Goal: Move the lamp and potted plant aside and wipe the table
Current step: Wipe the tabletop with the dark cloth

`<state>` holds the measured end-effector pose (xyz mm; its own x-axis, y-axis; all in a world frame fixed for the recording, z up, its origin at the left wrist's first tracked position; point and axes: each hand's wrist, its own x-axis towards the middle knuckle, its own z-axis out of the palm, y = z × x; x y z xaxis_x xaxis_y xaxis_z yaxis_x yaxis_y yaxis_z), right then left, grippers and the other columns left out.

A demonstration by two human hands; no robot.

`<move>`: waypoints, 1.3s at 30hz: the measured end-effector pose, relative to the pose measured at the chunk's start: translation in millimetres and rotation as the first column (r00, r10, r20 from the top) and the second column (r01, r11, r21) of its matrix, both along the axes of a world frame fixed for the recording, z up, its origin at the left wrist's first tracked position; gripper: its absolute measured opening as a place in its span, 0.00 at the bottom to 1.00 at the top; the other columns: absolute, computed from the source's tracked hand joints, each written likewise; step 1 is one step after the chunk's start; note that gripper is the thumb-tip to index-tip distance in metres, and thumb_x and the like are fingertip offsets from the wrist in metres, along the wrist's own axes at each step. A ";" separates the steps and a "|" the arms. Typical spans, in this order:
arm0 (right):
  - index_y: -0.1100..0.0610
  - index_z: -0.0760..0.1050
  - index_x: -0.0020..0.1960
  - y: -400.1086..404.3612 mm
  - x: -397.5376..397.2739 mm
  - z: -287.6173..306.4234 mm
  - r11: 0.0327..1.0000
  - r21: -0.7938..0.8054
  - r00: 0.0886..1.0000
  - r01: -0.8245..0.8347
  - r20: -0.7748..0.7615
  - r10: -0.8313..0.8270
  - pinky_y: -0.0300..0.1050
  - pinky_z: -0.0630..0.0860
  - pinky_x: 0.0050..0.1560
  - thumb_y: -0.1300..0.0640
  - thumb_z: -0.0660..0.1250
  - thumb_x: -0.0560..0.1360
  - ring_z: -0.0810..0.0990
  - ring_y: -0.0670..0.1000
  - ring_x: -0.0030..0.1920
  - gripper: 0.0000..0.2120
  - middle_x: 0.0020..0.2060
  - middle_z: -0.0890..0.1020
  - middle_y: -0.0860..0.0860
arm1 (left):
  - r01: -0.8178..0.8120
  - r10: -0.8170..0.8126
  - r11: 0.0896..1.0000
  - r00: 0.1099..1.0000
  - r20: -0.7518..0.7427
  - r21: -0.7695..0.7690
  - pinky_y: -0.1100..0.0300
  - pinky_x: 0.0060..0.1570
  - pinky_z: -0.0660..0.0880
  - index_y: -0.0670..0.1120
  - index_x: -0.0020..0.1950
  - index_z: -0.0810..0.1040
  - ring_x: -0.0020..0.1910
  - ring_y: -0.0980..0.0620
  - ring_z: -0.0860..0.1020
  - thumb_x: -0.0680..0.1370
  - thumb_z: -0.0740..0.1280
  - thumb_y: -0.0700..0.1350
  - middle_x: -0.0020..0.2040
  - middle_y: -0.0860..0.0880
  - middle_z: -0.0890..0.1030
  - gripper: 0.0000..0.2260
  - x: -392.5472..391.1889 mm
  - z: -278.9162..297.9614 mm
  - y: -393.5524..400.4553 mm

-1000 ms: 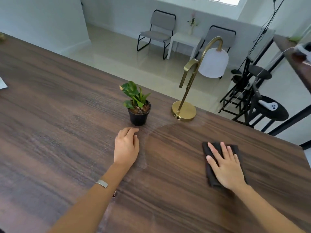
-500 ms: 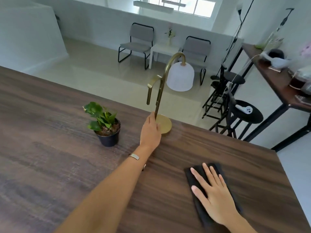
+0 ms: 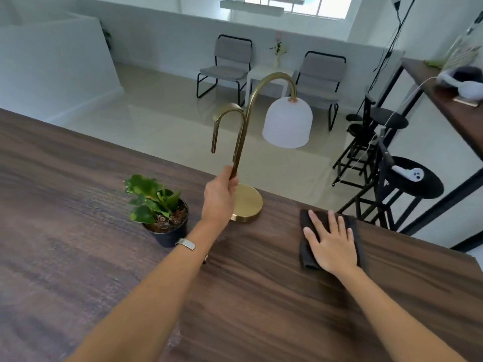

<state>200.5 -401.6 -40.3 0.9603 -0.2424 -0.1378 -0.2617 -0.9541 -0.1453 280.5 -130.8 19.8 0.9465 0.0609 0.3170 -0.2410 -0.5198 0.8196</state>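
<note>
A brass lamp (image 3: 249,202) with a curved stem and a white shade stands near the far edge of the dark wooden table (image 3: 78,231). My left hand (image 3: 219,197) is closed around the bottom of its stem, just above the round base. Left of the lamp stands a small potted plant (image 3: 159,210) in a black pot, close to my left wrist. My right hand (image 3: 330,241) lies flat with fingers spread on a dark cloth (image 3: 305,246) at the table's right side.
The table's far edge runs diagonally just behind the lamp and cloth. Beyond it stand black stools (image 3: 413,181), one with a white controller on it, a side shelf (image 3: 449,100) at the right, and two grey chairs (image 3: 227,64) across the floor.
My left hand went from the table beside the plant pot to the lamp and closed on its stem. The right hand stayed flat on the cloth. The view shifted right and up.
</note>
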 end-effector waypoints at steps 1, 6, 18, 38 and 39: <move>0.35 0.42 0.77 6.1 16.7 0.2 0.998 -0.003 0.997 0.070 -0.017 -0.070 0.58 0.42 0.77 0.33 0.40 0.79 0.42 0.57 0.79 0.28 0.80 0.45 0.53 | -0.007 0.007 1.000 1.000 0.011 0.019 0.69 0.47 0.73 0.46 0.57 0.74 0.49 0.55 0.79 0.81 0.56 0.36 0.49 0.46 0.81 0.11 1.8 0.3 4.8; 0.38 0.42 0.79 73.6 63.2 3.0 0.999 0.029 0.999 -0.037 -0.024 0.038 0.60 0.39 0.77 0.38 0.41 0.81 0.41 0.59 0.79 0.27 0.80 0.45 0.55 | -0.050 0.050 0.999 0.998 0.028 -0.002 0.60 0.50 0.78 0.45 0.56 0.74 0.47 0.53 0.80 0.80 0.57 0.35 0.47 0.47 0.81 0.09 6.4 -1.5 19.2; 0.34 0.45 0.77 45.0 44.6 -0.7 0.988 -0.018 0.988 -0.153 0.009 0.153 0.58 0.43 0.78 0.36 0.42 0.80 0.43 0.56 0.79 0.26 0.80 0.47 0.52 | -0.163 0.165 0.985 0.985 0.041 -0.048 0.60 0.46 0.76 0.46 0.53 0.73 0.46 0.54 0.80 0.81 0.56 0.39 0.45 0.49 0.80 0.07 9.2 -14.9 23.9; 0.35 0.42 0.77 -21.5 -98.6 13.8 0.999 0.003 0.998 0.044 -0.037 -0.044 0.57 0.43 0.78 0.32 0.39 0.77 0.43 0.56 0.79 0.29 0.80 0.45 0.51 | -0.010 0.026 0.996 0.981 -0.193 0.085 0.56 0.68 0.64 0.42 0.75 0.60 0.70 0.45 0.68 0.81 0.59 0.41 0.71 0.42 0.69 0.22 -102.8 -27.1 20.2; 0.37 0.43 0.78 -21.2 -87.3 16.8 0.989 0.013 0.988 0.146 -0.061 -0.145 0.60 0.43 0.77 0.33 0.40 0.78 0.43 0.58 0.79 0.29 0.80 0.45 0.52 | 0.046 -0.019 0.993 0.971 -0.238 0.108 0.57 0.69 0.62 0.42 0.75 0.61 0.71 0.47 0.67 0.81 0.58 0.41 0.72 0.44 0.69 0.22 -127.8 -32.1 23.6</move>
<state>113.2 -422.8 -23.5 0.9050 -0.3758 -0.1996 -0.4061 -0.9027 -0.1419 152.8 -107.2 -12.3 0.9962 0.0060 0.0875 -0.0659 -0.6062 0.7926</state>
